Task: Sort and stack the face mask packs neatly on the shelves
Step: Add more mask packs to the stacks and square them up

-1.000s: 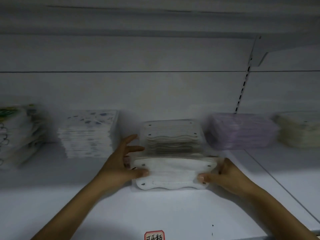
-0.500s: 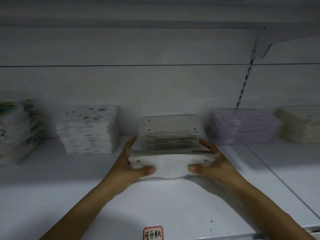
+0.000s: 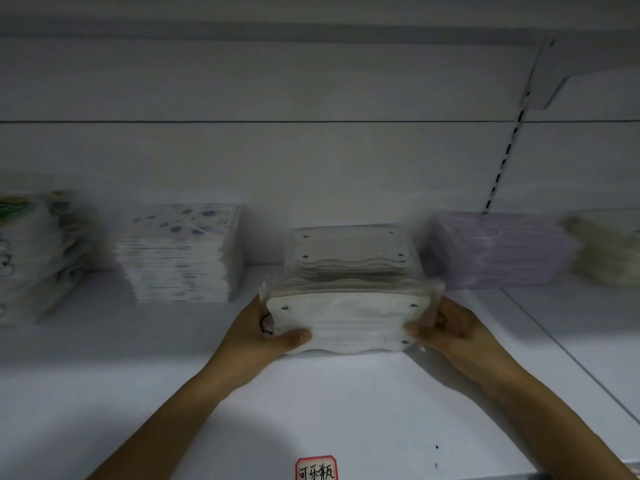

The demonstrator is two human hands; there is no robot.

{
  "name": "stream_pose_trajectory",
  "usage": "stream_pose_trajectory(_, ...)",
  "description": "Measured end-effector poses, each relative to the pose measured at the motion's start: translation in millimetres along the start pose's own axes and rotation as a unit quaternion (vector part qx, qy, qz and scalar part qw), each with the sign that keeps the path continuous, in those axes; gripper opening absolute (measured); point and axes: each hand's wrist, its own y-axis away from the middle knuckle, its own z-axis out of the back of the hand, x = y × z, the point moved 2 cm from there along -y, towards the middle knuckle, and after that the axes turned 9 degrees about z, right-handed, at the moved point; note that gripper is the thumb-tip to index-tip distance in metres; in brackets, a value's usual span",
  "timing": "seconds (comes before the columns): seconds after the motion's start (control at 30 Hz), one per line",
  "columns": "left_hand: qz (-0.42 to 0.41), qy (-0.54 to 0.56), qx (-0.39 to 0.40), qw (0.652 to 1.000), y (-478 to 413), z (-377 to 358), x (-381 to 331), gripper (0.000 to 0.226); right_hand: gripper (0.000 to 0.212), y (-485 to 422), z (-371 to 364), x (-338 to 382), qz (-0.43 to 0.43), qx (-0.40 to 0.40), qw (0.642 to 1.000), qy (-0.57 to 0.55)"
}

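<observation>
Both hands are clamped on the ends of the white mask packs (image 3: 349,318) now — the left hand (image 3: 258,336) wraps the near left corner with its thumb lying across the front face, and the right hand (image 3: 450,329) mirrors it on the right, thumb tip pressed to the lower front edge. A second ago the bundle was tipped up with its broad face toward the camera and the left fingers were spread loose behind it; half a second ago it had swung flatter, and at this moment it sits squeezed between the palms, hard up against the front of the white stack (image 3: 349,252) already standing on the shelf (image 3: 311,403). That reads as the squaring-up stage: the edges are being trued before the bundle joins its matching pile, so this colour looks close to sorted. Whether the bundle's underside is resting on the shelf or held just off it cannot be told, and the fingers behind it are hidden. Either side, things go soft — the patterned stack (image 3: 180,254) to the left and the lilac stack (image 3: 495,251) to the right are smeared, and the piles at both frame edges are cut off and too blurred to name. A red-bordered label (image 3: 316,468) at the shelf's front lip is clipped by the bottom of the view.
</observation>
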Motion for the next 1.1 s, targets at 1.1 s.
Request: stream_pose_trajectory(1.1, -0.034, 0.0, -0.013, 0.999, 1.0, -0.1, 0.3, 0.075, 0.022, -100.3, -42.7, 95.0, 0.129, 0.231, 0.928, 0.263)
